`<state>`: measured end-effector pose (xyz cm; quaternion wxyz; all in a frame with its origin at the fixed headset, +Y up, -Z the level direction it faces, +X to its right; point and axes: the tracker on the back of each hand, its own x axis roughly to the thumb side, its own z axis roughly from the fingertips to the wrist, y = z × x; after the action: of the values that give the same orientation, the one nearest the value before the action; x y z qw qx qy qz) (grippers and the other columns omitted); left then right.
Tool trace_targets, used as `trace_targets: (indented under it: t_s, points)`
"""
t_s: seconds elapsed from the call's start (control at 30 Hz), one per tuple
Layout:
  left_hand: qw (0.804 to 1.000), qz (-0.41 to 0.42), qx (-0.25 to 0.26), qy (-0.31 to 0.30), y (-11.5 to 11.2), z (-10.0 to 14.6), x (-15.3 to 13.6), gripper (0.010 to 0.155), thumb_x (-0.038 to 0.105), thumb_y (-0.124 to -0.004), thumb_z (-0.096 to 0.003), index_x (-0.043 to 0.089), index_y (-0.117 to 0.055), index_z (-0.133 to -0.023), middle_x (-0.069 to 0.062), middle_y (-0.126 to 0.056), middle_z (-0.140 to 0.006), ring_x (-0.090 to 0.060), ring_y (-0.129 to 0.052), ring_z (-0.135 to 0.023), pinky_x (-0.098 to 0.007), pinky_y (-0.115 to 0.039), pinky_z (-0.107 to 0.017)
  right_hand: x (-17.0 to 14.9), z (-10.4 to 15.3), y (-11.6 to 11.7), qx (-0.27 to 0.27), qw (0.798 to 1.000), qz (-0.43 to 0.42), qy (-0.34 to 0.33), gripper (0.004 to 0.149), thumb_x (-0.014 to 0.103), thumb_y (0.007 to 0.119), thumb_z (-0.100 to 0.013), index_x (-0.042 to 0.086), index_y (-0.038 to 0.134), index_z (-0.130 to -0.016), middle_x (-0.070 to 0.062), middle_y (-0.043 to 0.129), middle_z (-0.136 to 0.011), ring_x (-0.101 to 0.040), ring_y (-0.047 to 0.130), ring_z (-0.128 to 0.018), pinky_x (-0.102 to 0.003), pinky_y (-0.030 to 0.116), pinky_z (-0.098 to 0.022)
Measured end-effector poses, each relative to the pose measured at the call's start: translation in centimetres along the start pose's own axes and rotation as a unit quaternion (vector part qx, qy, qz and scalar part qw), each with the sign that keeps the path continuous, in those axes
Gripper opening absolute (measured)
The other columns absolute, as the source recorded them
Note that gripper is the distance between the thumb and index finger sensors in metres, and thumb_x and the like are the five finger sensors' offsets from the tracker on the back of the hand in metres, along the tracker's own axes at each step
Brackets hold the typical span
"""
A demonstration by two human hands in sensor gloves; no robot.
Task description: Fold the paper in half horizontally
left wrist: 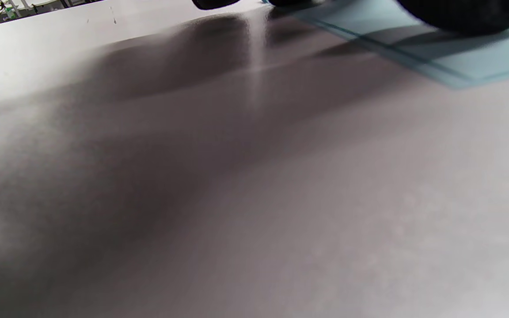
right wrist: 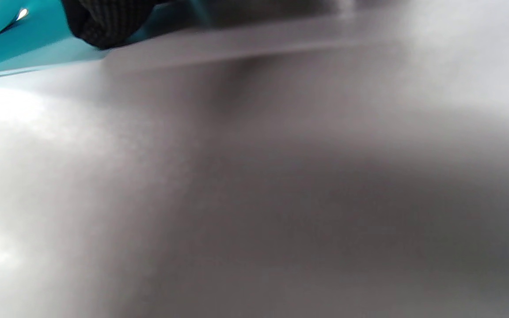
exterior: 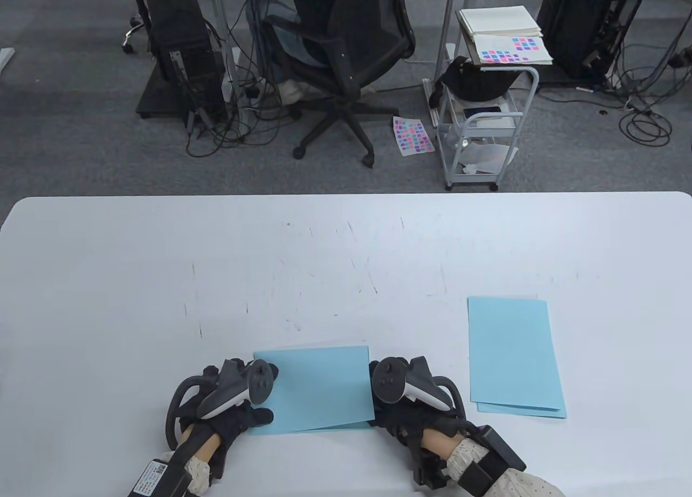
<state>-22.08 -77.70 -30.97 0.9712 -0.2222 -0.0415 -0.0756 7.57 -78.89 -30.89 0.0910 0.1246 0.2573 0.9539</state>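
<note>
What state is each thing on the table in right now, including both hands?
Blue paper: folded over, layers slightly misaligned at the near edge, lying flat.
Left hand: resting on the paper's left edge.
Right hand: resting on the paper's right edge.
Second blue sheets: folded, lying untouched to the right.

Both hands in black sensor gloves; left hand [exterior: 230,410] & right hand [exterior: 403,410] each carry a dark grey/white tracker w/ black ring. Bare skin at wrists, cream patterned sleeves. Black strapped boxes on forearms; left one has a white label w/ red print.
</note>
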Motion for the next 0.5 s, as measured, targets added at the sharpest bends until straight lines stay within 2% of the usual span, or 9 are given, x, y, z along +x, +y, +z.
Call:
trace_targets:
  t_s: [0.13,0.5]
  points:
    - [1.0,0.013,-0.018,-0.001,-0.26,-0.21,-0.39,0.076,0.062,-0.071,-0.0294,0.063,-0.036,-0.097,0.03,-0.03,-0.116,-0.013,-0.036,-0.117,-0.052,-0.041,-0.088,0.0,0.0,0.0,0.0,1.0,0.0,0.0,0.067,0.044,0.067,-0.047,0.047,0.032,-0.104,0.018,0.012,-0.117,-0.031,0.0,-0.106,-0.064,0.01,-0.074]
    - [1.0,0.007,-0.018,0.0,-0.25,-0.13,-0.2,0.074,0.059,-0.069,-0.0292,0.061,-0.037,-0.096,0.033,-0.027,-0.114,-0.014,-0.03,-0.117,-0.052,-0.039,-0.088,-0.06,0.01,-0.01,-0.001,1.0,-0.002,0.0,0.067,0.045,0.067,-0.047,0.047,0.032,-0.104,0.018,0.012,-0.117,-0.03,0.0,-0.106,-0.063,0.01,-0.074]
